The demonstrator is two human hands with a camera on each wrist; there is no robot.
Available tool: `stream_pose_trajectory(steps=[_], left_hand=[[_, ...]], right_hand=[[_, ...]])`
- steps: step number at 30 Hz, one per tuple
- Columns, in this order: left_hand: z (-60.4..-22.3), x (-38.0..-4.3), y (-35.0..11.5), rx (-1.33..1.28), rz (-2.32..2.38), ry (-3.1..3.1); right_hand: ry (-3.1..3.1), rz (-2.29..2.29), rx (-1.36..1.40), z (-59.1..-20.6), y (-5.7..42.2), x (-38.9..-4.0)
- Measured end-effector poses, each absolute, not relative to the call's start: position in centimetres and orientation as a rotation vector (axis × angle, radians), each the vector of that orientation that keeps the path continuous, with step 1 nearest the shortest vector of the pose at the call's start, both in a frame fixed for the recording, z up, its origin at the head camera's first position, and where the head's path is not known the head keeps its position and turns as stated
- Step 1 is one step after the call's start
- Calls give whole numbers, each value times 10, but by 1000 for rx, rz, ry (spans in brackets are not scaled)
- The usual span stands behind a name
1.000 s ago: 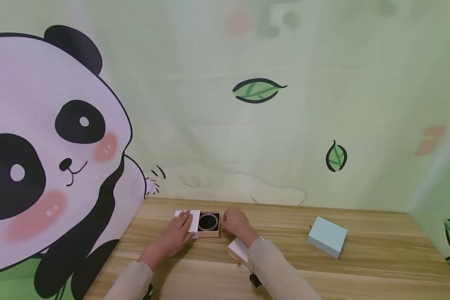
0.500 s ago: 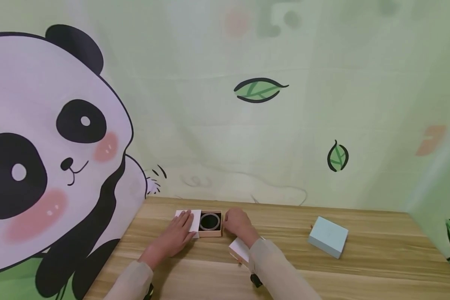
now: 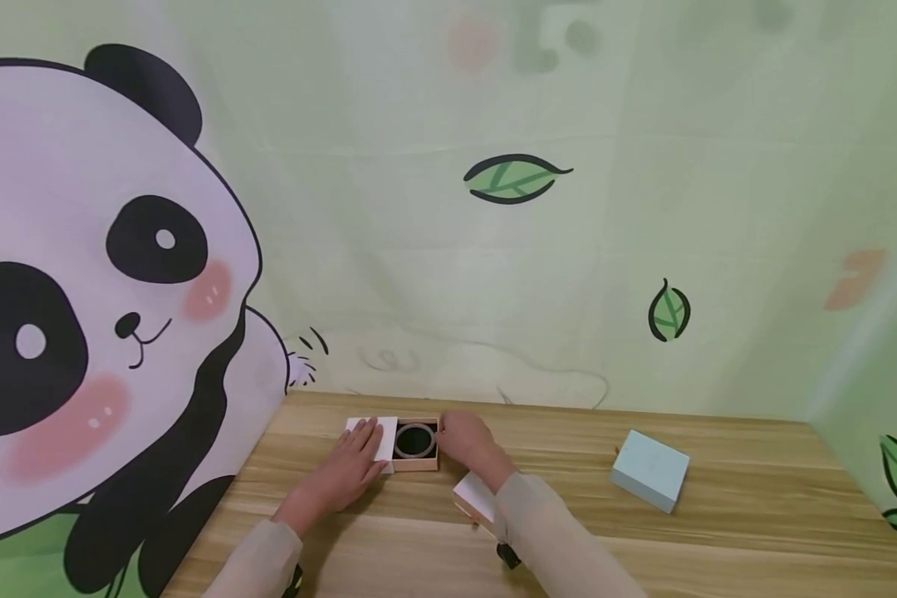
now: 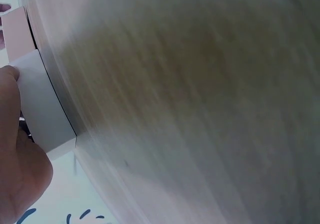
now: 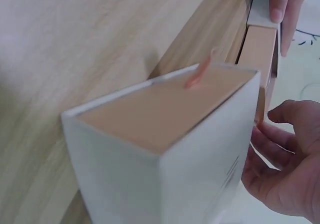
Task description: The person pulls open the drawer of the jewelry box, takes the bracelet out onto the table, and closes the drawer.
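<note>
A small box lies toward the back of the table, with a white sleeve (image 3: pixel 384 442) and a peach drawer (image 3: pixel 417 467) standing partly out to the right. Inside the drawer is a round dark disc with a grey ring (image 3: pixel 414 441). My left hand (image 3: pixel 350 465) rests on the sleeve, fingers extended over its top and thumb (image 4: pixel 11 73) at its near side. At the drawer's right end is my right hand (image 3: pixel 469 440), with its fingers loosely bent. In the right wrist view, the thumb and forefinger stand apart near that end, where a short orange ribbon (image 5: pixel 259 121) partly shows.
A second white box (image 3: pixel 476 496) with a peach drawer and orange ribbon tab (image 5: pixel 199 74) sits below my right forearm, partly hidden. Farther right is a pale blue box (image 3: pixel 651 469). Behind the wooden table (image 3: pixel 553 473) hangs a panda-printed backdrop (image 3: pixel 433 274).
My right hand has shifted slightly left, its fingertips now at the drawer's end. The left hand stays on the sleeve, and the drawer stands out about as far as before.
</note>
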State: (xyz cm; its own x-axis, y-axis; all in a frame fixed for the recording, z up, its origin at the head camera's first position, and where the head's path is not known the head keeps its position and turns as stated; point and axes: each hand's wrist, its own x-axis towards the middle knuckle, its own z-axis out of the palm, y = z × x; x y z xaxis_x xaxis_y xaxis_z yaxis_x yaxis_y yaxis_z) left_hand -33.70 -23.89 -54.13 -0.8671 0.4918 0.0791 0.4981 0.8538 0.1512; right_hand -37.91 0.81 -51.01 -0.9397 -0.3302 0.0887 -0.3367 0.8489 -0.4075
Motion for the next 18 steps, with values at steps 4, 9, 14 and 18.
stream_pose_trajectory(steps=[4, 9, 14, 18], left_hand=[[-540, -337, -239, -798, -249, -2993], [-538, -336, -239, -807, -239, -2973], [-535, -335, -238, -804, -241, -2975], [-536, -335, -238, -814, -254, -2976]], right_hand=[[-2948, 595, 595, -503, -1, -375], [-2888, 426, 668, -499, -13, -371], [-2888, 468, 813, -499, -25, -370], [-2904, 486, 901, -501, -32, -370]])
